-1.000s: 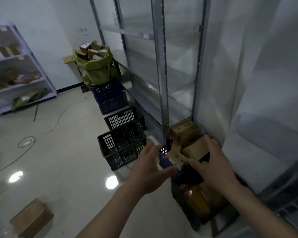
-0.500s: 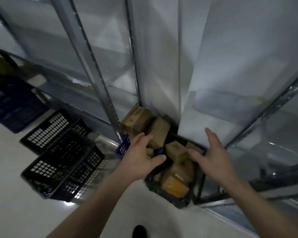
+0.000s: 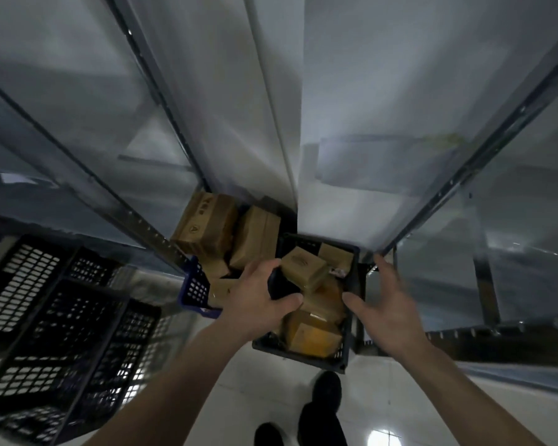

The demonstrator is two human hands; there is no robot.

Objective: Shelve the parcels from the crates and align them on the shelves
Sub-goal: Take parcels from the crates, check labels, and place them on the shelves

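My left hand reaches forward and down from a bare forearm, thumb and fingers curled round the dark left rim of the black crate, gripping it. My right hand comes in from the other side with the fingers spread and fairly straight, thumb pointing inward over the crate's right edge; it looks close to the rim, but I cannot tell whether it touches, and it holds nothing. The crate stands on the pale tiled floor at the foot of a grey metal shelf upright, and it is filled with brown cardboard parcels lying at odd angles: a small tilted box sits on top, just beside my left fingers, and a yellower box lies lower at the near end. Just left of it a blue crate holds larger cartons, one printed carton leaning against a second plain one. Further left, two empty black lattice crates sit nested at a slant. The shelves around are blurred grey planes. My black shoes show below on the glossy tiles.
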